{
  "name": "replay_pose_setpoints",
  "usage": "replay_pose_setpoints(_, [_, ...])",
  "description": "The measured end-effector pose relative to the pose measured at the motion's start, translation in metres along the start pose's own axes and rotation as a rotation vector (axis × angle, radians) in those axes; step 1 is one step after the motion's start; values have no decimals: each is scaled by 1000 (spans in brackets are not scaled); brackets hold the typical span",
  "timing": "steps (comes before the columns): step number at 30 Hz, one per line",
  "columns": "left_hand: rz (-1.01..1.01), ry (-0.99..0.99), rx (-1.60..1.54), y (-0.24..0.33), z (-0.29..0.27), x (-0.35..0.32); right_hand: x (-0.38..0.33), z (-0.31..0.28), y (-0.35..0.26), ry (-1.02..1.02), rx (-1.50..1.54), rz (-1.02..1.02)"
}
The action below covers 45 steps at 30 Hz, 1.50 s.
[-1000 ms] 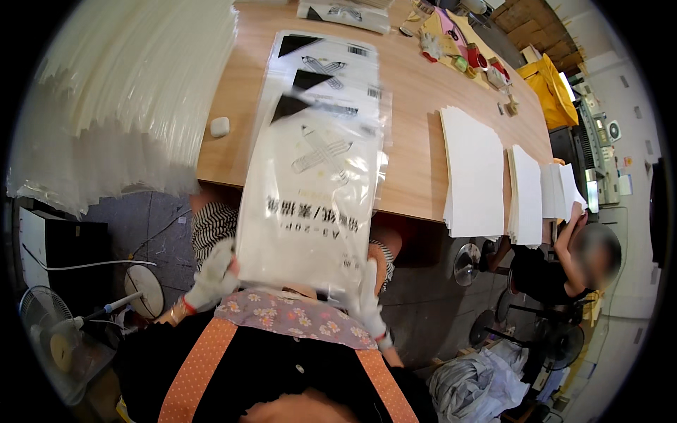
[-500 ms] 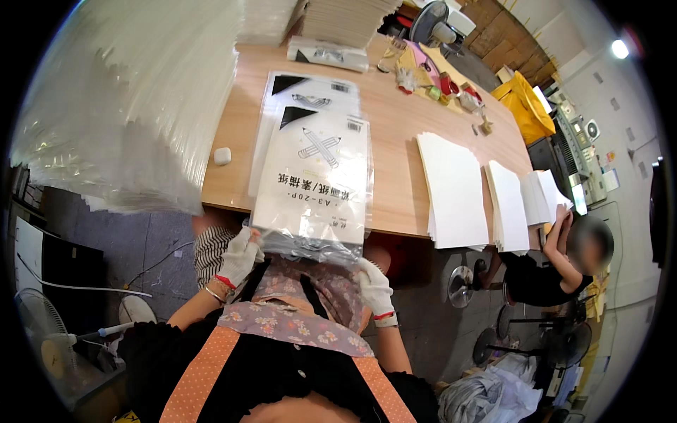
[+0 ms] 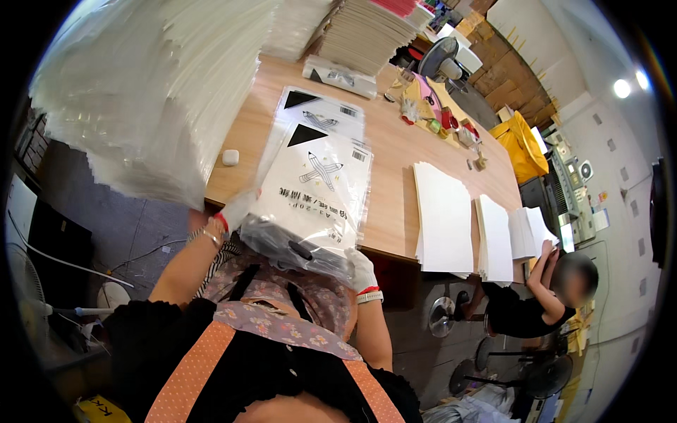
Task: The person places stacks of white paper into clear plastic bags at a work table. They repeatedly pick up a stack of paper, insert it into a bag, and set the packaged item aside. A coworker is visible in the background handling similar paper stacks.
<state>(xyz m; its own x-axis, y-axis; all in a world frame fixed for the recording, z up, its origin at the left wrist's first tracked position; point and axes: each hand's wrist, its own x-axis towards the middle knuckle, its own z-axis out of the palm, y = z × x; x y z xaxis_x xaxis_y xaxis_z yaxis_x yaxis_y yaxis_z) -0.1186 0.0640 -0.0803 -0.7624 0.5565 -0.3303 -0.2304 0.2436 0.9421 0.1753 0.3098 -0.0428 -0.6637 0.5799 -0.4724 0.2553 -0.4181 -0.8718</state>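
A clear plastic bag of drawing paper (image 3: 314, 197) lies partly over the table's near edge, its white cover showing crossed pencils and a black corner. Its near end is dark, with a black handle slot, and hangs bent over the edge toward my lap. My left hand (image 3: 238, 209), in a white knit glove, grips the bag's near left side; the fingers are slightly blurred. At the near right corner, my gloved right hand (image 3: 362, 271) is closed on the plastic. Under the bag's far end lies a similar bag (image 3: 321, 106), partly covered.
A tall stack of clear plastic sleeves (image 3: 155, 92) stands at left, beside a small white case (image 3: 230, 157). White paper stacks (image 3: 442, 218) lie at right, where another person (image 3: 525, 303) handles paper. Scissors, tape and scraps (image 3: 441, 116) lie farther back, near a yellow bag (image 3: 522, 144).
My left hand has moved up along the bag's left side. The bag's near end has bent up, so its dark strip and handle slot now show. The whole view has shifted slightly.
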Motion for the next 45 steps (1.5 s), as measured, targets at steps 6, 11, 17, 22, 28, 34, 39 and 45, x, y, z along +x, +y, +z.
replay_pose_setpoints(6, [577,361,752,146,40,-37,-7,26,-2,-151,301,107])
replay_pose_setpoints(11, [942,202,874,211,40,-60,14,56,28,-72,252,-240])
replay_pose_setpoints(17, [1406,139,703,333,-18,-187,-20,144,-110,-271,222,-595])
replay_pose_setpoints(22, [1457,416,591,391,-135,-244,-70,231,-294,-501,-28,-975])
replay_pose_setpoints(28, [1141,958,748,438,-296,-275,-107,358,-406,-927,-332,-1549])
replay_pose_setpoints(34, [815,1174,863,422,-433,-253,-130,414,-401,-501,-1063,-1752])
replay_pose_setpoints(39, [984,1160,39,293,-499,-245,-129,362,-374,-1010,-610,-1133])
replay_pose_setpoints(45, [265,884,508,-11,-242,-130,-9,179,-255,-755,-391,-693])
